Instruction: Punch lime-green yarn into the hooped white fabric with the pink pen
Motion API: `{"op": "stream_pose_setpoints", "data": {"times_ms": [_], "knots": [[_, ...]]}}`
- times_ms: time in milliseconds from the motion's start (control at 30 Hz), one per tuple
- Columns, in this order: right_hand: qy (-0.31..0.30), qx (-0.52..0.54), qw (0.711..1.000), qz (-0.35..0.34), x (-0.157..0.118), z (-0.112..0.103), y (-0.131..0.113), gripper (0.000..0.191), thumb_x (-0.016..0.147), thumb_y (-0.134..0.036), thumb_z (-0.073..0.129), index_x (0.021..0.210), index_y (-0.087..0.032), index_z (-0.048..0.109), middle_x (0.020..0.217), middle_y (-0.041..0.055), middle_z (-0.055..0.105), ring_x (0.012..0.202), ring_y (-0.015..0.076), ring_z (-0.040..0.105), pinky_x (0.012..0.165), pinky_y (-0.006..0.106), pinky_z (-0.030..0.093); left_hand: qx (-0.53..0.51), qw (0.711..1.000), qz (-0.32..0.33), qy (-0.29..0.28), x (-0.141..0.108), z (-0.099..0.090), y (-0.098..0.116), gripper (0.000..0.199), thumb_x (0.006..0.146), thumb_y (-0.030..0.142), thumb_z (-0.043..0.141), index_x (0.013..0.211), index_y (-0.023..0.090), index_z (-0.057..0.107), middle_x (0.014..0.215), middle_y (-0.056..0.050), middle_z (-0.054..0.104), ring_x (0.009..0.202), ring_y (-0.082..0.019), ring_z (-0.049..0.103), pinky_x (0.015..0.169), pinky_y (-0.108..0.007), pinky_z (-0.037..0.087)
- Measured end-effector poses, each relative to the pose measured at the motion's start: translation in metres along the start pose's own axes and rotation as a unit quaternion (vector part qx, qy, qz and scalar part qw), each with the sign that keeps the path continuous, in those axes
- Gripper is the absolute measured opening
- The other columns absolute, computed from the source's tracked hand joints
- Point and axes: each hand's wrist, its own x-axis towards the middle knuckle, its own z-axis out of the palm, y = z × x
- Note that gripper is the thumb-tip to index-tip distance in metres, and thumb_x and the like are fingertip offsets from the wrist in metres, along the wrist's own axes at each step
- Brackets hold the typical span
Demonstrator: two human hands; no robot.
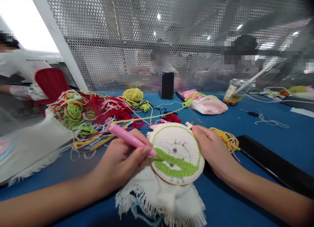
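Between the fingers of my left hand (127,155) is a pink punch needle (130,137), tilted, its tip at the green stitching on the cloth. Light green yarn (147,117) runs from the needle's top end toward the back of the table. My right hand (208,148) grips the right edge of a round embroidery hoop (173,183), close to its screw; some of its fingers are hidden behind the hoop. Stretched in the hoop is white cloth (166,138) with dark drawn marks, a green outline and bands of green loops. Its frayed edge (162,200) hangs below.
A tangled yarn heap (90,109) lies at left, beside scissors with yellow handles (98,142). Behind the hoop stand a phone (167,85) and a yellow yarn ball (133,95). To the right are a plastic cup (235,91), yellow yarn (225,138) and a long black case (272,165).
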Motion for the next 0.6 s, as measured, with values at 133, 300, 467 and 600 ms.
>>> {"op": "stream_pose_setpoints", "data": {"times_ms": [133,300,467,600], "knots": [[0.024,-0.017,0.999,-0.015,-0.005,-0.001,-0.008,0.032,0.084,-0.042,0.035,0.064,-0.02,0.045,0.062,-0.0005,0.045,0.058,0.0129,0.039,0.05,0.024,0.031,0.063,0.994,0.058,-0.071,0.0,-0.002,0.002,0.008,0.081,0.016,0.049,0.079,0.015,0.057,0.071,-0.002,0.06,0.063,-0.011,0.055,0.056,-0.019,0.045],[0.031,0.002,0.998,-0.046,-0.016,-0.002,-0.021,0.03,0.086,-0.038,0.033,0.065,-0.021,0.045,0.062,-0.0006,0.046,0.057,0.0131,0.039,0.05,0.024,0.033,0.188,0.96,0.153,-0.138,-0.003,-0.004,0.004,0.009,0.081,0.021,0.051,0.077,0.017,0.058,0.067,-0.001,0.059,0.06,-0.011,0.053,0.056,-0.019,0.042],[0.011,0.035,0.998,-0.048,-0.022,-0.002,-0.026,0.029,0.085,-0.037,0.035,0.062,-0.022,0.043,0.06,-0.0008,0.044,0.054,0.013,0.039,0.048,0.024,0.033,0.162,0.955,0.196,-0.155,-0.003,-0.002,0.002,0.01,0.08,0.018,0.052,0.089,0.017,0.056,0.076,-0.002,0.06,0.066,-0.011,0.055,0.061,-0.02,0.042],[-0.014,0.09,0.996,-0.018,-0.011,-0.002,-0.022,0.024,0.082,-0.034,0.039,0.063,-0.02,0.044,0.059,-0.0011,0.043,0.054,0.0127,0.041,0.048,0.024,0.032,0.176,0.962,0.156,-0.138,-0.003,-0.002,0.005,0.011,0.081,0.015,0.047,0.087,0.018,0.056,0.074,-0.002,0.06,0.066,-0.012,0.055,0.059,-0.021,0.042]]}}
